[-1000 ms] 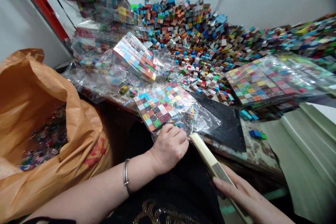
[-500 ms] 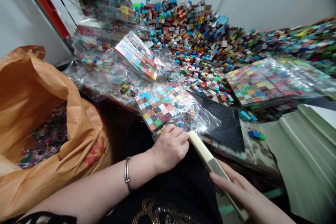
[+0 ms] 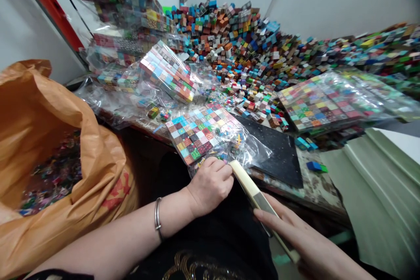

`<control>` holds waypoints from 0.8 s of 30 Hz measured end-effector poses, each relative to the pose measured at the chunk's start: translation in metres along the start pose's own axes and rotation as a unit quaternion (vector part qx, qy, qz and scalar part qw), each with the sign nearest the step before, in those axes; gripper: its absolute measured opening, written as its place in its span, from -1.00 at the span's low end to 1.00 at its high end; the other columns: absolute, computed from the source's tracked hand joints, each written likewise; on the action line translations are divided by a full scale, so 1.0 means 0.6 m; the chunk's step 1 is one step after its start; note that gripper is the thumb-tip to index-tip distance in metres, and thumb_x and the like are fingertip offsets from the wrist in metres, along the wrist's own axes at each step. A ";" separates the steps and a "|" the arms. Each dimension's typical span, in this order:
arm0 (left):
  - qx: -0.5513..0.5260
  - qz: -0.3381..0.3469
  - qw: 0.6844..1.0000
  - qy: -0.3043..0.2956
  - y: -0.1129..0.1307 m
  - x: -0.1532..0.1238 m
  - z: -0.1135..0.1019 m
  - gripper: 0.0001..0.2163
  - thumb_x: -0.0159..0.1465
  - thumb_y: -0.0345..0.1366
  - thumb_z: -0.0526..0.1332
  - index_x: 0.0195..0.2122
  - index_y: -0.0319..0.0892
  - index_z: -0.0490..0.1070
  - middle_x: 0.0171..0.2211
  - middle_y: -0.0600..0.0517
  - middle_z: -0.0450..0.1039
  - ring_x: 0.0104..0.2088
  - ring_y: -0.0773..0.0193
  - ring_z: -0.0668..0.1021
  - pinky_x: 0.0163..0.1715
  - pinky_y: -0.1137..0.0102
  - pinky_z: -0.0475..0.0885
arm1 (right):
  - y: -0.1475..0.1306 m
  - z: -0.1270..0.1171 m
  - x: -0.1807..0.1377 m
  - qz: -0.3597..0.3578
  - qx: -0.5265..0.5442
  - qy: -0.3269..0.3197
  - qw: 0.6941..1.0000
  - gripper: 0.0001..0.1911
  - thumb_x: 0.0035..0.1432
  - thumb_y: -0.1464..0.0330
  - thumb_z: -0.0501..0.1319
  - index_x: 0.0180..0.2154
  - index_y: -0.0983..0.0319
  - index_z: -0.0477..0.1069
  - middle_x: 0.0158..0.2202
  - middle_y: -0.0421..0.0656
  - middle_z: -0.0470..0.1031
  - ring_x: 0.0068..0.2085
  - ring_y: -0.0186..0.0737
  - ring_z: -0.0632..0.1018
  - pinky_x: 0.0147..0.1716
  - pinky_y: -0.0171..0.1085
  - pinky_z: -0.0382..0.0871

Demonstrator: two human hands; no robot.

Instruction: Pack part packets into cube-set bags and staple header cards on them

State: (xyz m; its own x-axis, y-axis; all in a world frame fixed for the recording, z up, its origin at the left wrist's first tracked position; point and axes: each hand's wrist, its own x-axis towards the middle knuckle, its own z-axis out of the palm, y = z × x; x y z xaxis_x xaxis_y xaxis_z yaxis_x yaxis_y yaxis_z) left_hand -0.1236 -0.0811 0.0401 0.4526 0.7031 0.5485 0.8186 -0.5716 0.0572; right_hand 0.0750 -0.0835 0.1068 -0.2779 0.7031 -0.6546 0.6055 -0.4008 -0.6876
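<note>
My right hand (image 3: 292, 227) grips a long, narrow cream-coloured object (image 3: 247, 181) with a grey section, seen mostly edge-on. The thumb lies along its near side and the other fingers are partly hidden behind it. My left hand (image 3: 211, 183) is closed, knuckles up, beside the far end of that object. Its fingertips are hidden, so what they hold cannot be made out. Just beyond the left hand lies a clear plastic bag (image 3: 193, 133) with a flat block of small colourful printed cubes and some tiny figures inside.
A black board (image 3: 278, 153) lies partly under the bag. Loose cubes (image 3: 229, 43) are heaped at the back. Filled bags are stacked at the left (image 3: 121, 48) and right (image 3: 321, 100). An orange sack (image 3: 105, 140) of small colourful pieces stands at left, pale green sheeting (image 3: 377, 192) at right.
The view has shifted slightly, so most things sit a little further left. Both hands keep nearly the same pose, and the cream-coloured object stays in the right hand.
</note>
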 end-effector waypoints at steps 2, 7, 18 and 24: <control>-0.004 -0.003 1.000 -0.001 0.000 -0.001 0.000 -0.81 0.24 -0.45 0.04 -0.51 -0.24 0.32 -0.47 0.05 0.30 -0.40 0.29 0.31 -0.33 0.32 0.24 | 0.004 0.000 0.006 -0.004 -0.029 0.008 1.000 -0.50 0.03 0.13 0.13 0.01 0.14 0.26 -0.02 -0.18 0.38 0.08 -0.03 0.27 0.05 -0.13 0.14; -0.009 -0.009 1.000 -0.006 0.001 -0.002 0.000 -0.79 0.24 -0.45 0.03 -0.52 -0.23 0.33 -0.51 0.05 0.30 -0.44 0.30 0.30 -0.36 0.33 0.26 | -0.001 -0.004 0.022 -0.024 -0.107 -0.053 0.993 -0.70 0.01 0.25 0.11 -0.20 0.21 0.37 -0.35 -0.19 0.44 -0.14 -0.09 0.40 -0.14 -0.20 0.26; -0.059 -0.015 0.998 0.027 0.003 -0.001 0.001 -0.77 0.24 -0.49 0.02 -0.48 -0.25 0.41 -0.55 0.03 0.34 -0.41 0.31 0.34 -0.26 0.34 0.32 | 0.012 0.003 0.049 -0.055 -0.216 -0.031 0.974 -0.86 -0.04 0.30 0.09 -0.42 0.25 0.27 -0.48 -0.22 0.37 -0.42 -0.26 0.36 -0.46 -0.33 0.22; -0.066 -0.017 0.997 0.027 0.003 -0.003 0.003 -0.79 0.24 -0.49 0.03 -0.45 -0.25 0.42 -0.55 0.03 0.35 -0.42 0.30 0.35 -0.29 0.33 0.34 | 0.024 0.004 0.062 -0.041 -0.221 -0.035 0.974 -0.72 0.01 0.13 0.12 -0.39 0.24 0.24 -0.54 -0.21 0.40 -0.50 -0.30 0.39 -0.53 -0.35 0.21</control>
State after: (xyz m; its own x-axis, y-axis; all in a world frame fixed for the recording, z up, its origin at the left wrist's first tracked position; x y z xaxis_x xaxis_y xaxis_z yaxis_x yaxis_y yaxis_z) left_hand -0.1223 -0.0829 0.0377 0.4026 0.7008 0.5889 0.7781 -0.6009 0.1831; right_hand 0.0715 -0.0644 0.0717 -0.3800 0.6738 -0.6338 0.8369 -0.0414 -0.5458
